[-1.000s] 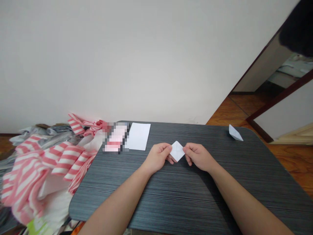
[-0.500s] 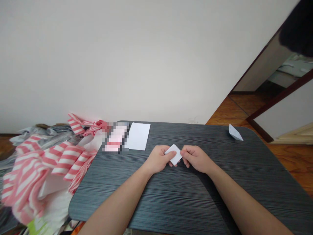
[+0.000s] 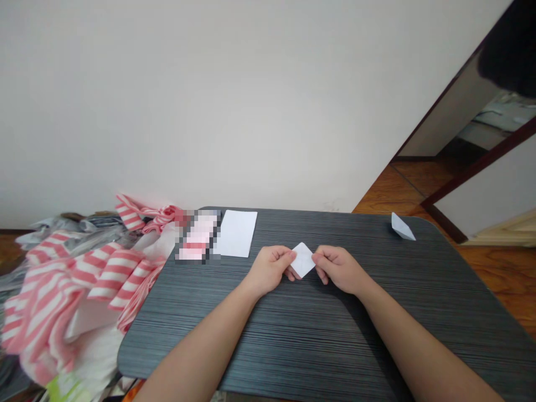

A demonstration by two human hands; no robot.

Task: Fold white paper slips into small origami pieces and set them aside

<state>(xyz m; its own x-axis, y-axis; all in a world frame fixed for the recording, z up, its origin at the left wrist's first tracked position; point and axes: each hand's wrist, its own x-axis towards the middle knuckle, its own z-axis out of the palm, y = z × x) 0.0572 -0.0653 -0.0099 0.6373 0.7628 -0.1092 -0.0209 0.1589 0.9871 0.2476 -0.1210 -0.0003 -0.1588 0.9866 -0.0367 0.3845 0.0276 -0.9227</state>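
A small folded white paper (image 3: 303,259), diamond-shaped from here, is held just above the dark striped table (image 3: 318,335) near its middle. My left hand (image 3: 271,269) pinches its left corner with thumb and fingers closed. The paper's right corner is pinched by my right hand (image 3: 338,269) in the same way. Both forearms reach in from the bottom edge.
A flat white sheet (image 3: 237,233) lies at the table's back left beside a blurred pink item (image 3: 197,237). A folded paper boat (image 3: 402,226) sits at the back right corner. Pink-and-white striped bags (image 3: 71,290) pile up left of the table. Wooden floor lies to the right.
The paper was tilted flatter and squeezed between my hands half a second ago; now it faces me again as a diamond. My hands stay in place.
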